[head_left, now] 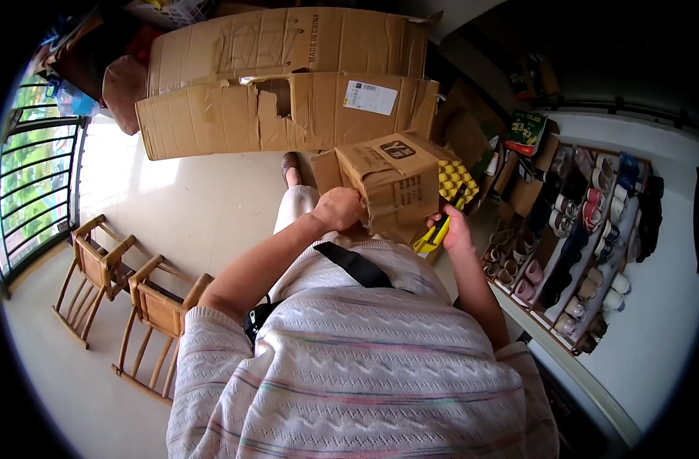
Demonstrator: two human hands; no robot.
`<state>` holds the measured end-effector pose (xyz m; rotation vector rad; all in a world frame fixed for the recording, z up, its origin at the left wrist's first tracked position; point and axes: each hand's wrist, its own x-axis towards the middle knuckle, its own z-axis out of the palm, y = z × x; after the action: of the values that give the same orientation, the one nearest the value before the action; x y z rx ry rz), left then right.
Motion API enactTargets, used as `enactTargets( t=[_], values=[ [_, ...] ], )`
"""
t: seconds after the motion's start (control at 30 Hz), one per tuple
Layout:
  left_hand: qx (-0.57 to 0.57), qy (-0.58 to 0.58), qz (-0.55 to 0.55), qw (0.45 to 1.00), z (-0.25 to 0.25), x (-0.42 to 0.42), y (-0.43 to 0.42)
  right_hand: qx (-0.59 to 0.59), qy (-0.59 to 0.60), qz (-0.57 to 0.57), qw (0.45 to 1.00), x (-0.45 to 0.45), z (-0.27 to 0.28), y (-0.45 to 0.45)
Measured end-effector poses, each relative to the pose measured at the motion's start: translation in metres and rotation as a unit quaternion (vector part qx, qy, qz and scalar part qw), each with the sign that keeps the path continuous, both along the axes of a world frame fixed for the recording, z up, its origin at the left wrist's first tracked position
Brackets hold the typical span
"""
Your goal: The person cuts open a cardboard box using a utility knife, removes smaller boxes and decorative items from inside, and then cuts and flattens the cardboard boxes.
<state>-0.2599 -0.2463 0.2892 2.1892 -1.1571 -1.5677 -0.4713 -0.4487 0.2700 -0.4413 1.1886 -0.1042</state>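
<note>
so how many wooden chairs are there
2, both on the floor at left: one chair by the barred railing, a second chair nearer the left arm. No others show, though some may be hidden.

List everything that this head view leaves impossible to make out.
- Head view, inside of the small carton: hidden by its own walls.
- Head view, left hand: fingertips hidden by the small carton.
- Head view, white label on the large carton: print too small.
- Head view, yellow-black tool: partly covered by the right hand.
</note>
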Motion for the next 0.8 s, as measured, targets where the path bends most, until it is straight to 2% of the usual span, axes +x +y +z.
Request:
enactTargets(
  t=[0.1,0.17,0.2,0.23,0.27,0.3,0.33,0.4,0.5,0.53,0.63,0.67,0.7,0.77,0.8],
  values=[
    [-0.166,0.105,0.212,0.957,-0.014,-0.001,0.023,-0.036,0.021,0.039,0.998,0.008,0.010,0.011],
    [-0.314,-0.068,0.073,0.944,0.021,0.011,0.023,-0.076,0.036,0.088,0.993,0.015,0.020,0.015],
    [-0.323,-0.236,-0.017,0.916,0.022,0.012,0.020,-0.070,0.039,0.088,0.993,0.014,0.018,0.016],
    [-0.320,-0.397,-0.106,0.854,0.022,0.013,0.018,-0.064,0.040,0.088,0.993,0.011,0.015,0.018],
    [-0.384,-0.079,0.043,0.919,0.012,0.012,0.020,-0.059,0.042,0.088,0.994,0.010,0.014,0.019],
    [-0.398,0.249,0.187,0.863,-0.009,0.007,0.026,-0.061,0.056,0.084,0.993,0.012,0.017,0.022],
    [-0.360,0.545,0.305,0.693,-0.032,0.003,0.032,-0.064,0.069,0.079,0.992,0.015,0.024,0.025],
    [-0.279,0.749,0.402,0.447,-0.040,0.000,0.042,-0.081,0.084,0.096,0.989,0.017,0.028,0.026],
    [-0.278,0.671,0.427,0.539,-0.037,-0.005,0.055,-0.132,0.077,0.159,0.975,0.014,0.031,0.023],
    [-0.290,0.588,0.422,0.627,-0.039,-0.008,0.051,-0.154,0.068,0.182,0.969,0.014,0.035,0.023],
    [-0.356,0.421,0.320,0.771,-0.029,0.004,0.061,-0.247,0.100,0.242,0.933,0.011,0.036,0.024],
    [-0.354,0.521,0.309,0.712,-0.025,0.004,0.061,-0.281,0.120,0.260,0.916,0.009,0.035,0.023],
    [-0.348,0.613,0.294,0.645,-0.020,0.005,0.062,-0.364,0.106,0.278,0.882,0.007,0.033,0.020],
    [-0.323,0.693,0.307,0.567,-0.015,0.004,0.061,-0.522,0.076,0.305,0.793,0.004,0.029,0.011],
    [-0.309,0.687,0.339,0.563,-0.013,0.002,0.059,-0.406,0.056,0.290,0.865,0.015,0.062,0.011]
  ],
)
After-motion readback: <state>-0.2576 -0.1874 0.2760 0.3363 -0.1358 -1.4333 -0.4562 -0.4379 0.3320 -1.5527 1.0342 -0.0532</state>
